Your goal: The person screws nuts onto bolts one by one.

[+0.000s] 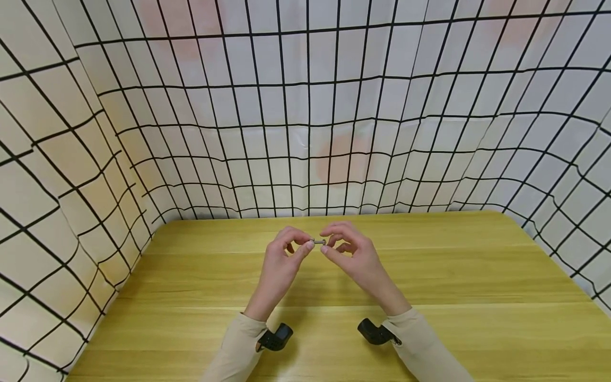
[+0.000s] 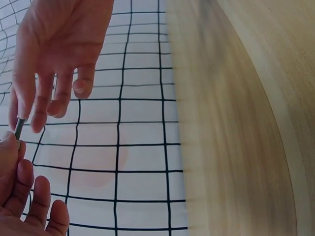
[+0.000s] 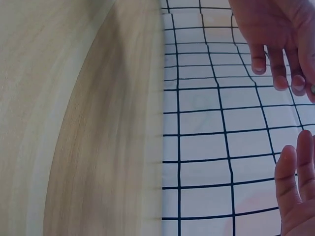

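Note:
A small metal bolt (image 1: 319, 242), with a wider end toward the right, lies level between both hands above the table. My left hand (image 1: 285, 255) pinches its left end between thumb and fingertips. At the wider end, my right hand (image 1: 353, 254) holds the bolt lightly, its thumb (image 1: 329, 251) and curled index finger around that end. In the left wrist view, the bolt (image 2: 19, 129) spans from the left hand (image 2: 19, 196) below to the right hand (image 2: 64, 54) above. The right wrist view cuts off most of the pinching fingertips.
Below the hands spreads a wooden table (image 1: 215, 286). White sheeting with a black grid (image 1: 296, 143) stands along the table's back and sides. Each wrist wears a black camera mount, the left one (image 1: 277, 337) and the right one (image 1: 374, 332), close above the tabletop.

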Demonstrator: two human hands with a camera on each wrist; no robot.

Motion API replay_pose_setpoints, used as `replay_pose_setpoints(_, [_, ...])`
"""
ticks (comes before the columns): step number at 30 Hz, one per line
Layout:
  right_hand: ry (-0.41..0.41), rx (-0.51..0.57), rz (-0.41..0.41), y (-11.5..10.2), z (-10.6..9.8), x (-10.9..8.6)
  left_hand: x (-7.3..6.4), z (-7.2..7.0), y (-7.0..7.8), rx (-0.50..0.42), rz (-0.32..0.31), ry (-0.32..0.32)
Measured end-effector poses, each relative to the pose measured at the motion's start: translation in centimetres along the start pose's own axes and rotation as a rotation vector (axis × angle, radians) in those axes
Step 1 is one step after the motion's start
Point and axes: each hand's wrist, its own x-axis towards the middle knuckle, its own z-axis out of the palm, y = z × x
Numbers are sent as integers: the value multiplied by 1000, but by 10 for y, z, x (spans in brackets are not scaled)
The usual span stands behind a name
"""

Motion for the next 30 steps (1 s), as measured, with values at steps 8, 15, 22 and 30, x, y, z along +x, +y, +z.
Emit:
replay_pose_setpoints(8, [3,-12,-33,-8,0,0,0,-1,1,-22,-13,3])
replay_pose_setpoints(15, [12,-1,6,-6,0,0,0,0,4,-33,-36,2])
replay_pose_setpoints(22, [21,-5,48,-9,1,-1,-2,-4,35,-54,-53,-25])
replay_pose_setpoints(30, [-16,28,111,-7,-1,0,-1,0,16,-56,-50,-19])
